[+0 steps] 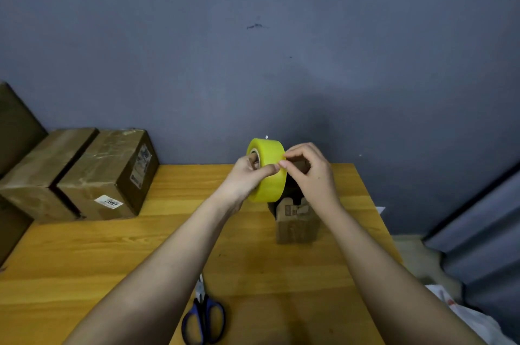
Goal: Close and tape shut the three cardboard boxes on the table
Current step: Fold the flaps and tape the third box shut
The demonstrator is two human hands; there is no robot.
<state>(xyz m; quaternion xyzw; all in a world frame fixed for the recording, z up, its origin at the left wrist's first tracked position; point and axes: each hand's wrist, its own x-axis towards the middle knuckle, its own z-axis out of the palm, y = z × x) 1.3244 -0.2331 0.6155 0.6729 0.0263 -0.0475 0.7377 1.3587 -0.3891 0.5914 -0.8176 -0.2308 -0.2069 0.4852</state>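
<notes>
Nearest me, blue-handled scissors (203, 316) lie flat on the wooden surface (84, 274), a warm yellow plank top with visible grain. Beyond them, between my forearms, a small cardboard box (295, 222) stands on the surface with its top flaps up and unsealed; printing on a flap is too blurred to read. Above that box I hold a roll of tape (267, 173), a broad yellow translucent ring on a pale core. My left hand (247, 175) grips the roll, fingers in the core and thumb laid across the outer band. My right hand (312, 170) has curled fingers, and its fingertips pinch at the band's right edge, touching my left thumb. Far left, two closed brown boxes (92, 173) sit side by side against the matt grey-blue wall (253, 49), their tops glossy with tape. The right one carries a white label reading "2097" and a printed side label, illegible.
</notes>
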